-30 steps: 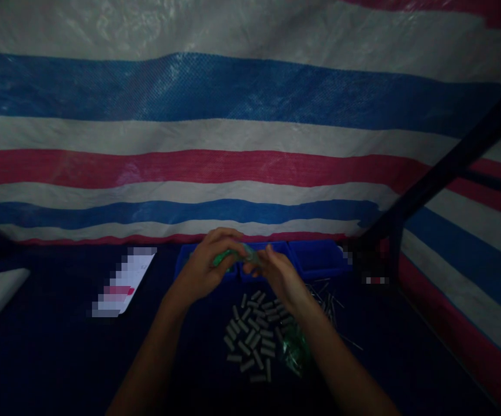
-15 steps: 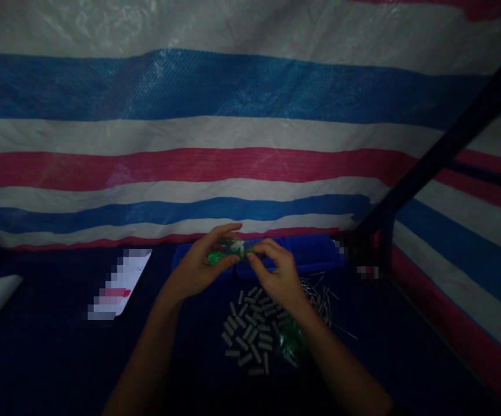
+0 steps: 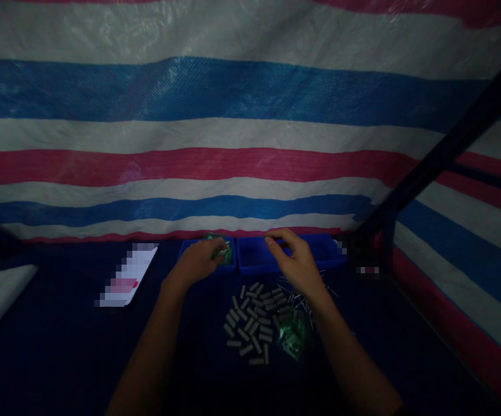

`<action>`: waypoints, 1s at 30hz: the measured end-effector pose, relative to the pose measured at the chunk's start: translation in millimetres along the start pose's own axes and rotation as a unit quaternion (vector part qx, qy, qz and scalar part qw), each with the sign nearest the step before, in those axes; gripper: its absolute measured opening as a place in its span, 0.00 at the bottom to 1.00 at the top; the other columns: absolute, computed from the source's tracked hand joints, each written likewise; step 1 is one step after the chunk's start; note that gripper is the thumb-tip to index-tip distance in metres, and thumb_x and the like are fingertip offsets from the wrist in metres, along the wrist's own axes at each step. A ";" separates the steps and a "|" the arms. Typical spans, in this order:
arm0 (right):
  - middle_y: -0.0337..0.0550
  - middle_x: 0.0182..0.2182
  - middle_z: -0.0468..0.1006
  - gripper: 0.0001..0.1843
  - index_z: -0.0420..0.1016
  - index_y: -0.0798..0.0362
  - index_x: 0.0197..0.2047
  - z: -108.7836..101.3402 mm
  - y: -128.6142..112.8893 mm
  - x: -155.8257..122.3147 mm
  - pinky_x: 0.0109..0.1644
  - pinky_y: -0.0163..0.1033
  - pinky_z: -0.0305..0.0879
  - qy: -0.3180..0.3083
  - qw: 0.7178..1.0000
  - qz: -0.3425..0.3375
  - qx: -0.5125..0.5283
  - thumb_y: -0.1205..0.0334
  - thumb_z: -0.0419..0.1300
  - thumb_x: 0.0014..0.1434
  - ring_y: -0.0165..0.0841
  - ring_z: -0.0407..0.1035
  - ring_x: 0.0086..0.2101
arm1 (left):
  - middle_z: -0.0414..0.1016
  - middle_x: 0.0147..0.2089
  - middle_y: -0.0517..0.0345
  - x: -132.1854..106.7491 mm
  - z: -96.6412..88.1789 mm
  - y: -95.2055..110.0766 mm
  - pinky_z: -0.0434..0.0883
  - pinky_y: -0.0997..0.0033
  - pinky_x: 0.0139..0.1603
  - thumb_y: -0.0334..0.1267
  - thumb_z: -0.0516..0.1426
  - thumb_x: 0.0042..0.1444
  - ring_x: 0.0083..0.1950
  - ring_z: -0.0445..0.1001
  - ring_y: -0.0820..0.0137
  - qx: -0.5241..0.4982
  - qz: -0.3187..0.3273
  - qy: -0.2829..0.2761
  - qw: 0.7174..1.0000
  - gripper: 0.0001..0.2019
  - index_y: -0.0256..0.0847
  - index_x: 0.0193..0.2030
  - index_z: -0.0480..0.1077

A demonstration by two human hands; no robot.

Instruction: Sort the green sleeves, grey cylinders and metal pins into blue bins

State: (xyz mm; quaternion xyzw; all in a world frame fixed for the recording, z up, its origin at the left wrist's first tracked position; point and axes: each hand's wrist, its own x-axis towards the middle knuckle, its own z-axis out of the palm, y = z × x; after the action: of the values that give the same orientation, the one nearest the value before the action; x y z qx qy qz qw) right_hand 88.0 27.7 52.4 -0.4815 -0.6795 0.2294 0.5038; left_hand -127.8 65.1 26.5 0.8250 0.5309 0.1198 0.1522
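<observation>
My left hand (image 3: pixel 199 261) is over the left blue tray (image 3: pixel 184 249), its fingers curled on a green-tinted clear plastic bag (image 3: pixel 227 254). What the bag holds is too dim to make out. Above the middle blue tray (image 3: pixel 250 268), my right hand (image 3: pixel 294 254) has thumb and index fingertips together, with nothing visible between them. Short grey cylindrical pieces (image 3: pixel 252 323) lie in a loose pile below the hands. Beside that pile is a second green plastic bag (image 3: pixel 292 335). Thin metal rods (image 3: pixel 293 297) lie partly hidden behind my right wrist.
Another blue tray (image 3: pixel 326 245) stands at the right end of the row. To the left lie a white card or phone-like item (image 3: pixel 140 271), partly blurred, and a pale flat object (image 3: pixel 1 297). A striped tarp (image 3: pixel 233 167) hangs behind; a dark frame bar (image 3: pixel 441 156) slants at right.
The green bag, held between both hands before, is now down at the left tray under my left hand. My right hand has come off it and moved right.
</observation>
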 end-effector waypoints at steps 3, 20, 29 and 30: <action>0.43 0.34 0.76 0.08 0.73 0.53 0.35 -4.3 -1.4 -0.1 0.40 0.40 0.64 -0.002 1.000 0.002 0.001 0.61 0.55 0.57 0.33 0.69 0.37 | 0.74 0.38 0.56 3.6 3.6 1.9 0.65 0.68 0.41 0.35 0.52 0.52 0.40 0.72 0.66 0.004 -0.002 -0.001 1.000 0.08 0.43 0.39 0.68; 0.42 0.36 0.77 0.08 0.73 0.51 0.37 -18.7 -1.9 -1.6 0.42 0.41 0.64 -0.038 0.999 -0.012 -0.011 0.59 0.55 0.57 0.33 0.69 0.38 | 0.75 0.39 0.54 -24.7 -41.4 -38.8 0.67 0.68 0.42 0.42 0.52 0.50 0.40 0.72 0.65 -0.088 -0.041 0.028 0.995 0.13 0.39 0.39 0.69; 0.42 0.36 0.76 0.08 0.73 0.51 0.38 -26.4 -3.8 -0.1 0.41 0.42 0.63 -0.060 0.998 -0.025 -0.023 0.60 0.55 0.57 0.33 0.69 0.38 | 0.75 0.38 0.53 -35.1 -42.7 -60.7 0.68 0.68 0.42 0.44 0.52 0.49 0.40 0.73 0.65 -0.084 -0.062 -0.018 0.994 0.15 0.37 0.39 0.70; 0.42 0.36 0.76 0.08 0.73 0.51 0.38 -27.4 -4.5 0.3 0.41 0.41 0.63 -0.058 0.998 -0.026 -0.024 0.60 0.55 0.57 0.33 0.69 0.38 | 0.75 0.38 0.54 -32.4 -41.3 -58.4 0.68 0.68 0.42 0.44 0.52 0.49 0.39 0.73 0.65 -0.083 -0.056 -0.017 0.995 0.15 0.37 0.39 0.70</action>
State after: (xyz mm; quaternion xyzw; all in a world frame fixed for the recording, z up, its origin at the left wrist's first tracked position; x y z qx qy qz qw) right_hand 110.9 21.2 66.7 -0.4615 -0.7254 0.2273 0.4573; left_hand -204.9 63.4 41.5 0.7804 0.5619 0.1409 0.2354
